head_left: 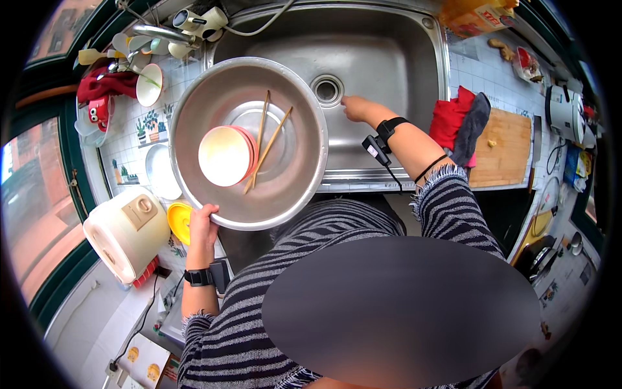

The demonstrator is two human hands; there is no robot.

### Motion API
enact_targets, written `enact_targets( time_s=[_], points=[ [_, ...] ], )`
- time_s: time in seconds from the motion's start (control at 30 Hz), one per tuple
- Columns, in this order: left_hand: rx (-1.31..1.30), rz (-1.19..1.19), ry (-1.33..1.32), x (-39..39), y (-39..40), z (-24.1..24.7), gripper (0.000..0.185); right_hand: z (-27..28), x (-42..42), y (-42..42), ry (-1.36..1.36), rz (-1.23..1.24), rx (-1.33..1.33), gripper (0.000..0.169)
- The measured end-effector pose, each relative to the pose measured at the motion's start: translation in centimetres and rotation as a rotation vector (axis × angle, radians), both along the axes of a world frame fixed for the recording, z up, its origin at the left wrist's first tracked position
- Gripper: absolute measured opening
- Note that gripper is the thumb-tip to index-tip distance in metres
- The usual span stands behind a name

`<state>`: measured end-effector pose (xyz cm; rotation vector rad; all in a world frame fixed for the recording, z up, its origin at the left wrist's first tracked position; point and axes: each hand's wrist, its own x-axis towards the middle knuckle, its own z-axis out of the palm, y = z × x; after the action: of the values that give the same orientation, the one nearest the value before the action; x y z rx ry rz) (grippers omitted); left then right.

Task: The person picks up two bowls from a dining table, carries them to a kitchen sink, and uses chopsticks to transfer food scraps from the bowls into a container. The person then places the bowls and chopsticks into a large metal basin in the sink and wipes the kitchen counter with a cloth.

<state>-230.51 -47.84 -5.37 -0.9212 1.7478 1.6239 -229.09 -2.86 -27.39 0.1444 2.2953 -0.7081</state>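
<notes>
A large metal basin [192,104] is tilted over the left part of the stainless-steel sink [388,63]. My left hand [204,223] grips the basin's rim at its lower left, thumb over the edge. Inside lie a stack of bowls [224,155], pale within and pink outside, and a pair of wooden chopsticks [262,124] beside it. My right hand [356,108] is in the sink, its fingertips at the edge of the drain [328,91]. Its fingers are partly bent, and whether they hold anything cannot be told.
Left of the basin are a white plate [163,170], a yellow lid [180,223] and a cream appliance [129,233]. The faucet [163,34] is at upper left. Right of the sink lie red and grey cloths [452,121] and a wooden cutting board [503,150].
</notes>
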Motion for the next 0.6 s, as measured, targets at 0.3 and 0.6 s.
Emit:
enact_targets(
  time_s=[0.3, 0.6],
  points=[
    [0.066, -0.265, 0.004, -5.9, 6.9, -3.5, 0.028, 5.6, 4.8, 5.8, 0.078, -0.513, -0.171, 0.032],
    [0.087, -0.467, -0.131, -9.9, 16.0, -13.2, 0.026, 10.8, 11.5, 7.2, 0.141, -1.101, -0.377, 0.028]
  ],
)
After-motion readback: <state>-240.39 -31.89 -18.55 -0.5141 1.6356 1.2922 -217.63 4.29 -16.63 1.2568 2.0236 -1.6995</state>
